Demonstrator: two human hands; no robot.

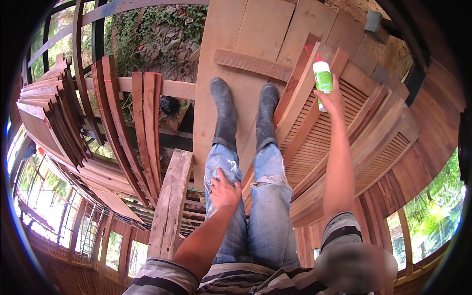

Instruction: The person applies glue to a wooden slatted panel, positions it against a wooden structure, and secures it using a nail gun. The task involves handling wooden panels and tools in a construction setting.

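Observation:
My right hand (pixel 333 102), with the arm stretched forward, is wrapped round the lower part of a white squeeze bottle (pixel 322 77). The bottle has a green label and a thin red nozzle, and looks like a glue bottle. It is held over wooden boards and a louvered wooden panel (pixel 307 169) to my right. My left hand (pixel 226 191) rests on the left knee of my torn jeans (pixel 223 167), its fingers apart and nothing in them. White smears mark the denim just beyond my fingertips.
My dark rubber boots (pixel 223 105) stand on wide wooden planks (pixel 246 29). A loose wooden strip (pixel 253 64) lies beyond them. At left are stacked boards (pixel 54 113), upright reddish planks (pixel 145 118) and a weathered beam (pixel 169 206). Soil and weeds (pixel 157 39) show beyond the planks' edge.

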